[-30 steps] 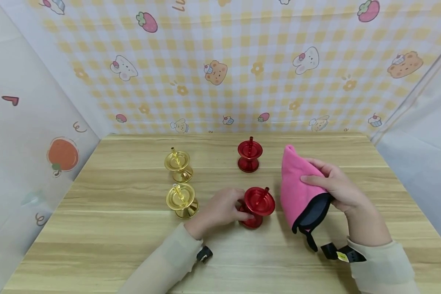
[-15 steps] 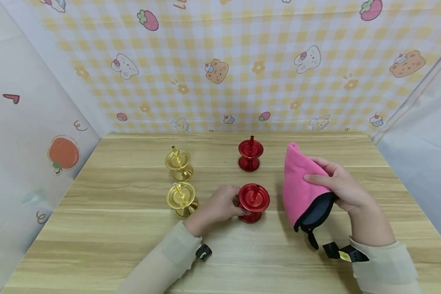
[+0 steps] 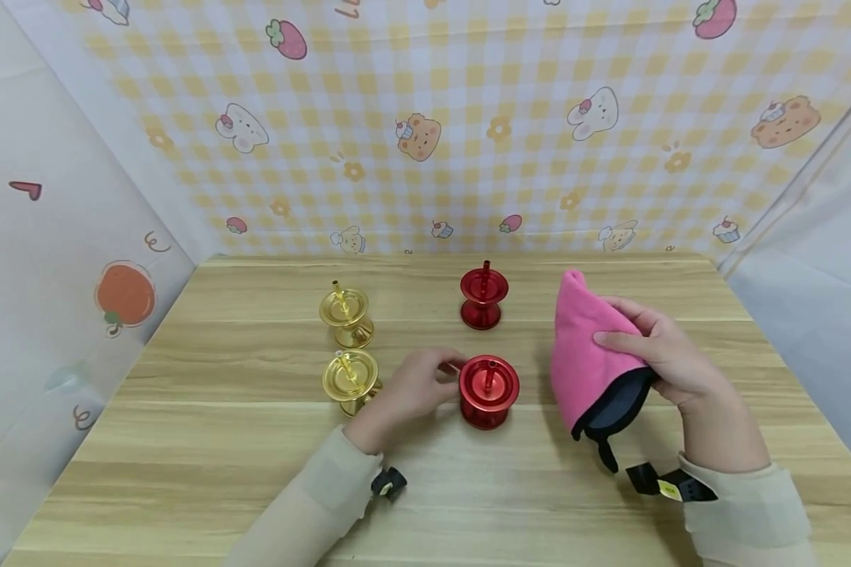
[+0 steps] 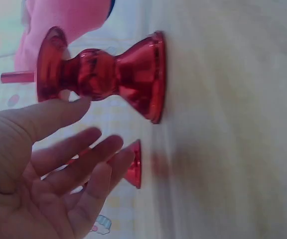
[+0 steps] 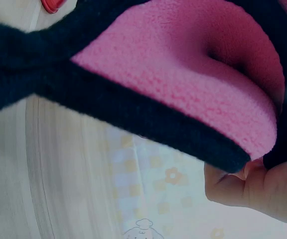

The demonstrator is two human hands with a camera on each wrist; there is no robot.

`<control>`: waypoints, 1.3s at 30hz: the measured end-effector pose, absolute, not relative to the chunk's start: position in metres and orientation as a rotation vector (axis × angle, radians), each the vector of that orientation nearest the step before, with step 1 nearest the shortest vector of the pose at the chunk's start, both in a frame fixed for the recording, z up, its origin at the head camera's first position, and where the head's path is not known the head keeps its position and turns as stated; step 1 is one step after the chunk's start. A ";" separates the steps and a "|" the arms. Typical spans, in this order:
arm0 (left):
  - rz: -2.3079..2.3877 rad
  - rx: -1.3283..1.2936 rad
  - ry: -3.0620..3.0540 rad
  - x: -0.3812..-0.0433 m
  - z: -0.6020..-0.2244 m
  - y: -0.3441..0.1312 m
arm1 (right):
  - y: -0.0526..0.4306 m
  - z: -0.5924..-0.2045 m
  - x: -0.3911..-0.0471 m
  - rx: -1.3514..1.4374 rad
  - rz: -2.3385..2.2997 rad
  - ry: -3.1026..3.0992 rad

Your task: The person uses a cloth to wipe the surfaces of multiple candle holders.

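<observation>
Left hand [image 3: 420, 384], fingers newly parted, leaves the near red candleholder [image 3: 486, 395] standing at its three o'clock; right hand [image 3: 670, 358] grips a pink pouch [image 3: 587, 358].

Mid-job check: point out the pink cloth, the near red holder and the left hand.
Pink cloth [image 3: 587, 354]: head view, on its outer pink side.
Near red holder [image 4: 97, 74]: left wrist view, on the bulge of its stem.
Left hand [image 3: 413, 388]: head view, on its back.

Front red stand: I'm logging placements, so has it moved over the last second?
Yes: in the head view, the front red stand has straightened from a tilt, its dish shifting left against the back red stand.
</observation>
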State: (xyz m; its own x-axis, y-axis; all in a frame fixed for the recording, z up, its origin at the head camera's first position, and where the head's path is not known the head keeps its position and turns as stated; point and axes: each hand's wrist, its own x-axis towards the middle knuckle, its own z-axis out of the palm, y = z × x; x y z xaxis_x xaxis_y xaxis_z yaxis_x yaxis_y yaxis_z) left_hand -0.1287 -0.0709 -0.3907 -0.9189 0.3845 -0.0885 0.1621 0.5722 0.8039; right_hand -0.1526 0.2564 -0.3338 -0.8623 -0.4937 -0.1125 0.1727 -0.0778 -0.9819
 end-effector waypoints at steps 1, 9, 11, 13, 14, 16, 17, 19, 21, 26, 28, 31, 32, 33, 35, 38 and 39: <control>1.288 0.420 2.565 -0.130 -0.390 -0.071 | 0.257 -0.334 -0.153 -0.344 -1.991 1.757; 1.501 0.230 2.687 -0.149 -0.385 -0.071 | 0.258 -0.333 -0.155 -0.333 -2.011 1.755; 1.557 0.182 2.682 -0.156 -0.384 -0.069 | 0.259 -0.333 -0.156 -0.332 -2.015 1.757; 1.606 0.140 2.673 -0.163 -0.383 -0.065 | 0.259 -0.332 -0.156 -0.327 -2.017 1.757; 1.629 0.114 2.663 -0.167 -0.383 -0.063 | 0.259 -0.332 -0.156 -0.322 -2.017 1.759; 1.661 0.068 2.648 -0.175 -0.383 -0.060 | 0.260 -0.332 -0.156 -0.318 -2.017 1.761; 1.672 0.048 2.643 -0.180 -0.384 -0.058 | 0.260 -0.332 -0.155 -0.318 -2.017 1.762; 1.692 0.008 2.627 -0.188 -0.384 -0.054 | 0.261 -0.332 -0.155 -0.319 -2.022 1.761; 1.706 -0.031 2.613 -0.196 -0.386 -0.051 | 0.262 -0.332 -0.155 -0.323 -2.026 1.761; 1.712 -0.134 2.588 -0.209 -0.388 -0.048 | 0.264 -0.332 -0.155 -0.319 -2.029 1.756; 1.696 -0.134 2.582 -0.213 -0.389 -0.047 | 0.265 -0.332 -0.155 -0.318 -2.032 1.758; 1.666 -0.095 2.568 -0.218 -0.390 -0.046 | 0.265 -0.332 -0.155 -0.321 -2.038 1.761; 1.653 -0.082 2.568 -0.220 -0.392 -0.046 | 0.265 -0.332 -0.155 -0.321 -2.037 1.759; 1.638 -0.069 2.570 -0.221 -0.393 -0.045 | 0.265 -0.332 -0.155 -0.323 -2.035 1.756; 1.619 -0.055 2.566 -0.223 -0.395 -0.045 | 0.265 -0.332 -0.154 -0.324 -2.029 1.755; 1.610 -0.033 2.545 -0.227 -0.400 -0.045 | 0.264 -0.332 -0.154 -0.322 -2.022 1.762; 1.614 -0.025 2.533 -0.228 -0.402 -0.045 | 0.263 -0.332 -0.154 -0.320 -2.021 1.764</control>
